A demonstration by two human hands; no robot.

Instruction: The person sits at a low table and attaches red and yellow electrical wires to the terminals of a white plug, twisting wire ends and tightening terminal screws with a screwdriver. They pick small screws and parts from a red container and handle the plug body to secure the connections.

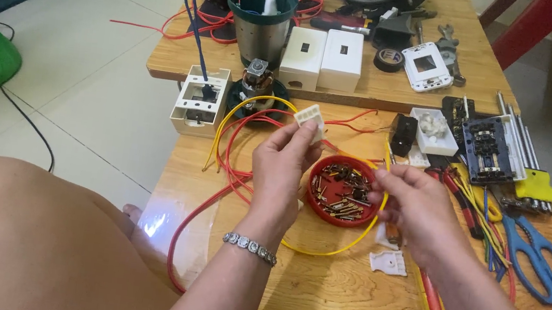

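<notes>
My left hand (281, 170) is raised above the wooden table (315, 288) and pinches a small white plastic part (310, 119) between thumb and fingers. My right hand (411, 205) hovers at the right rim of a red round lid (315, 206) filled with several small brass screws and metal contacts; its fingertips are pinched together, and what they hold is too small to tell. Yellow and red wires (231, 170) loop around the lid and under both hands. A beaded bracelet (250, 246) circles my left wrist.
Blue-handled scissors (539, 261), screwdrivers and a dismantled black-and-white switch block (489, 151) lie at the right. A white switch box (199, 101), a blender jar (262, 18), white boxes (322, 58) and tape (389, 59) sit farther back. A white plastic piece (388, 263) lies near my right wrist.
</notes>
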